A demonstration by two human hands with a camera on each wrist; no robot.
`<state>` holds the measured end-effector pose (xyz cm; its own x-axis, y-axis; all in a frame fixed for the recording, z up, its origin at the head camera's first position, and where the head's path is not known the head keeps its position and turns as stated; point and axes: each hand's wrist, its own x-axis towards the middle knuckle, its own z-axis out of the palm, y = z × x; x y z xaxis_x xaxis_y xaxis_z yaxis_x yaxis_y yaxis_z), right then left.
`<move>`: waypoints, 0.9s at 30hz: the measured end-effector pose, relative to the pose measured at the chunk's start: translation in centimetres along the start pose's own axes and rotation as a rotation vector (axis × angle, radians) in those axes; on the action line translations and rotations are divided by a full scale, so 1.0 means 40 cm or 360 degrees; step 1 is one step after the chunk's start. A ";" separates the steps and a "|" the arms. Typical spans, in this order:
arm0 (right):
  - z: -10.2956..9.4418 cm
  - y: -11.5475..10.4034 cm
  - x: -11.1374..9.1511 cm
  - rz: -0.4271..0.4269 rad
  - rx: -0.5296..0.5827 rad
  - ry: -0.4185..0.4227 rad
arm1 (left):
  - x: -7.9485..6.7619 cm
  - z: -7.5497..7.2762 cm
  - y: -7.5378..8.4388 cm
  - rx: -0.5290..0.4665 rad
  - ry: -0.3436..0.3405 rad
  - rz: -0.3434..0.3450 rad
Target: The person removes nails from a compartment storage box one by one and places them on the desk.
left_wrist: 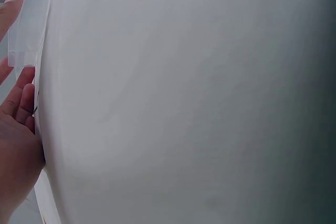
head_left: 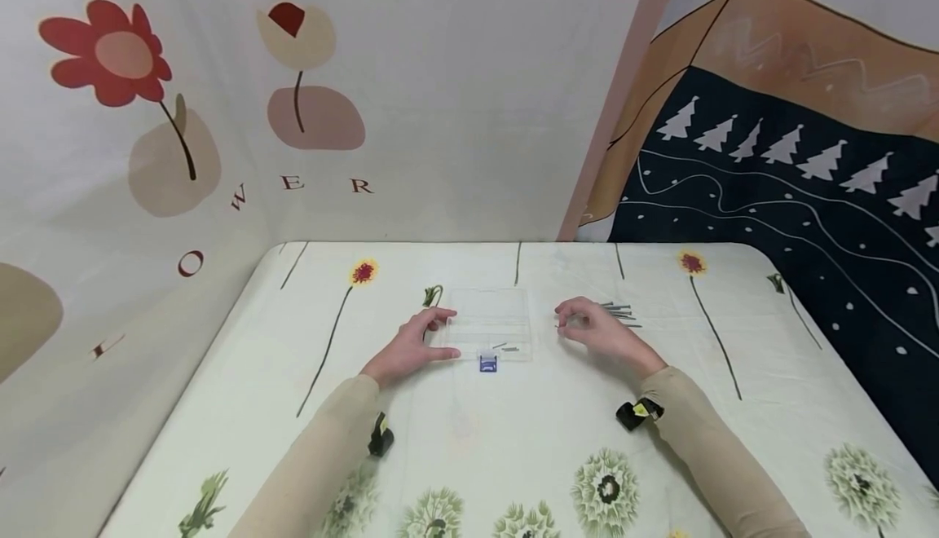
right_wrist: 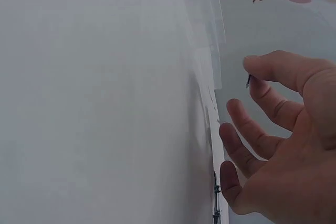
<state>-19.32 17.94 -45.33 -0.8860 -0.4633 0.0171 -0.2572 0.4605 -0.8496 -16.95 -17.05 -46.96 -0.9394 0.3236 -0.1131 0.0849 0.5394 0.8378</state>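
Your right grip is nearly closed, thumb and forefinger pinching a small pointed fastener, the other fingers kept clear, apparently so its tip stays free. It hangs between the clear box and the longer nails lying just beside that hand. Your left grip is spread wide, thumb and forefinger holding the box's left end, probably to keep so light a case from sliding. Short fasteners lie in its near part, by the blue latch. A pale flower-printed cloth covers the worktop; beyond hang a pale drape and, to the right, a dark panel with white trees.
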 end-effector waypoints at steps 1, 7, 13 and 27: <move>-0.002 0.002 0.003 0.0003 -0.0012 -0.0003 | 0.000 -0.001 0.001 -0.0004 0.0001 0.0000; -0.013 0.016 0.014 -0.0008 -0.0091 -0.0011 | 0.003 0.001 0.001 0.0009 -0.0005 -0.0007; -0.027 0.028 0.025 -0.0034 -0.0173 -0.0016 | 0.004 0.005 0.001 0.0015 0.0001 0.0008; -0.034 0.020 0.061 -0.0007 -0.0263 -0.0028 | -0.004 -0.002 0.007 0.0006 0.0002 -0.0012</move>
<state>-22.20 18.20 -45.24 -0.8783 -0.4781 0.0102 -0.3222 0.5759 -0.7514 -16.81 -17.01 -46.68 -0.9404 0.3187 -0.1187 0.0791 0.5446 0.8350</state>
